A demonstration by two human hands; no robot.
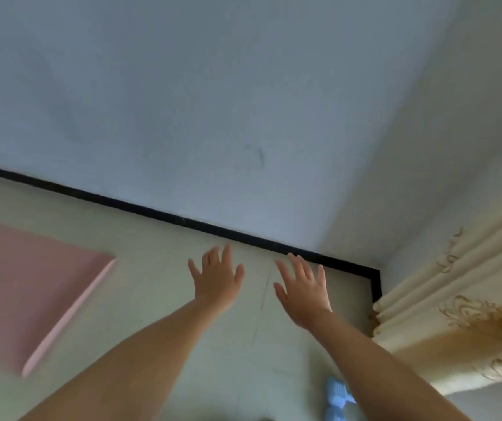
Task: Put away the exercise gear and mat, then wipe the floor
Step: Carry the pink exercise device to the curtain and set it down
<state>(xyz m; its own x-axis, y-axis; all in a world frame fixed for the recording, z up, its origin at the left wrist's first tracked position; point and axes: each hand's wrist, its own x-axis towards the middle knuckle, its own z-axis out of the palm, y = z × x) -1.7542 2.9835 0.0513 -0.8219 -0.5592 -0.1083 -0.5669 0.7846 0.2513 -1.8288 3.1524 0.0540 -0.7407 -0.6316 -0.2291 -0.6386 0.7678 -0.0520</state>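
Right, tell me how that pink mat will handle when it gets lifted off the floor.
The pink mat lies flat with a visibly thick edge, so it is probably foam: light and bendy rather than stiff. Being broad, it would likely sag from one corner; rolling it seems easier. Both hands are free.

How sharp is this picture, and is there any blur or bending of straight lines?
In the head view, the pink mat is smeared by motion blur along its edge; the left hand and right hand, both spread open, are only slightly soft; the black baseboard runs tilted from the wide lens; the light is even and dim, without glare; the blue dumbbell is partly hidden by the right arm.
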